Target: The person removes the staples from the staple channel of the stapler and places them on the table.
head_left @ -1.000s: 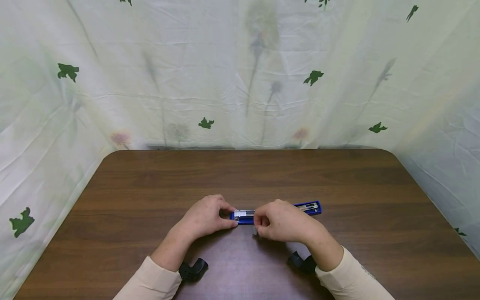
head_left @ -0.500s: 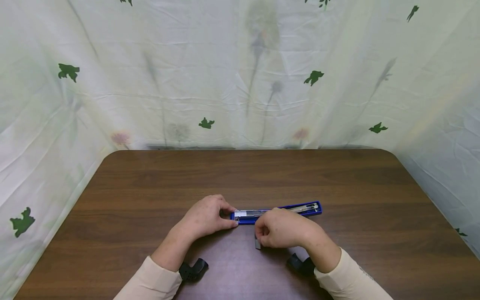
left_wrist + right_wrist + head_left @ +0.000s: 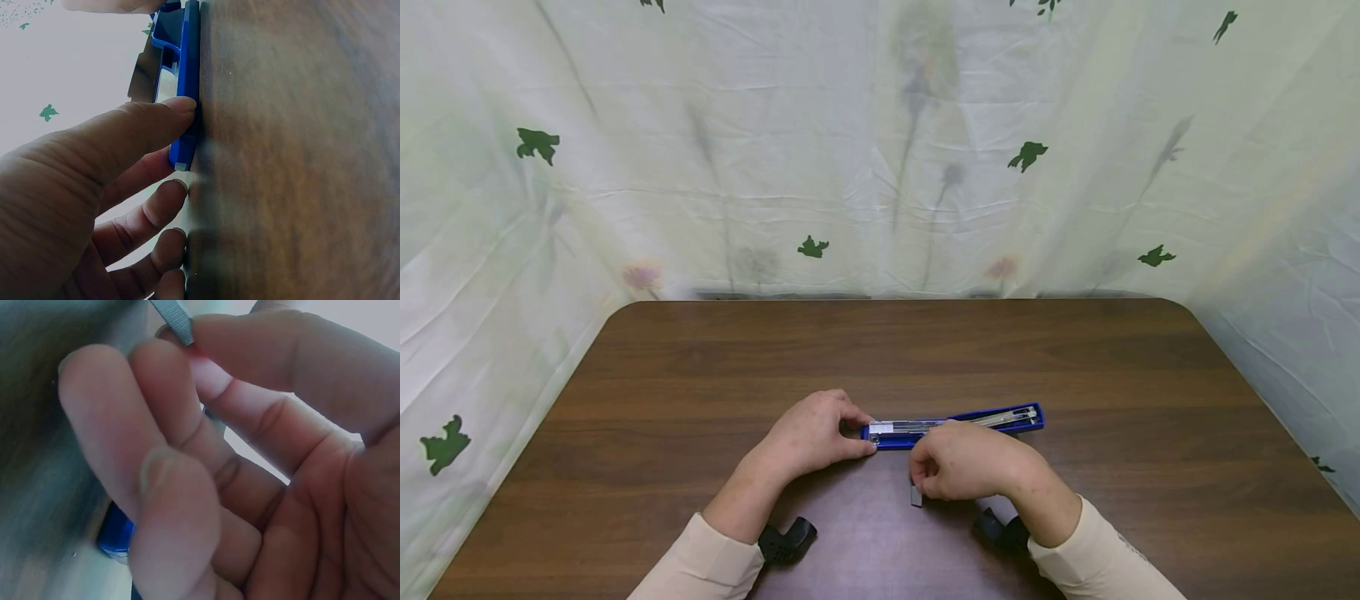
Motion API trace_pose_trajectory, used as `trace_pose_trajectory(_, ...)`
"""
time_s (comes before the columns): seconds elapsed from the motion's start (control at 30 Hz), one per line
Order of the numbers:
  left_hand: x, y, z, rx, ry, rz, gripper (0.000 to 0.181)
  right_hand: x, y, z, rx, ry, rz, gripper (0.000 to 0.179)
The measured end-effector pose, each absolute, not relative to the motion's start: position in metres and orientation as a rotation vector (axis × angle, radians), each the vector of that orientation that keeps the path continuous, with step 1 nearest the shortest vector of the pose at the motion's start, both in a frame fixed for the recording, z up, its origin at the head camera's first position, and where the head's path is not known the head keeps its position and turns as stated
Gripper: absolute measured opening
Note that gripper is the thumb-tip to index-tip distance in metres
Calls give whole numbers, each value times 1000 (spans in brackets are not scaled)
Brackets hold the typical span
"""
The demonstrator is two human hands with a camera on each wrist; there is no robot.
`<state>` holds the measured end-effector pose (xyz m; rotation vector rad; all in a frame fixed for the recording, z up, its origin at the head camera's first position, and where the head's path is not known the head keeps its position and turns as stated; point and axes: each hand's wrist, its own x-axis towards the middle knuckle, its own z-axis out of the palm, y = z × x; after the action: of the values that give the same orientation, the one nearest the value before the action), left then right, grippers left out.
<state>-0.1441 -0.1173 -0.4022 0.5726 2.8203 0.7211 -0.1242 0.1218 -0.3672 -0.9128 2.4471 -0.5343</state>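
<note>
A blue stapler [image 3: 891,444] lies opened out on the table in the head view, its metal channel facing up and its long top part [image 3: 1033,414] swung to the right. My left hand [image 3: 808,433] holds its left end between thumb and fingers; the left wrist view shows the thumb on the blue side [image 3: 189,75]. Just in front of the stapler, my right hand [image 3: 966,462] pinches a small grey ridged strip of staples [image 3: 175,319] between thumb and index finger. The strip's lower end [image 3: 916,497] pokes out below the fingertips. That hand hides part of the stapler's middle.
The brown wooden table [image 3: 700,358] spreads out around both hands. A pale curtain [image 3: 880,167] with green leaf-like patches hangs behind it and along both sides. A black wrist mount [image 3: 786,540] sits on each forearm.
My right hand has drawn back from the stapler toward my body with the strip of staples, uncovering more of the stapler's middle. My left hand and the stapler have stayed in place.
</note>
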Motion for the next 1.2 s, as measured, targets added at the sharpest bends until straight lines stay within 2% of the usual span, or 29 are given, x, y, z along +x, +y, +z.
trace_pose_trajectory(1.2,-145,-118,-403,593,2827,721,31,-125,118,-370,-935,2569,-532,11)
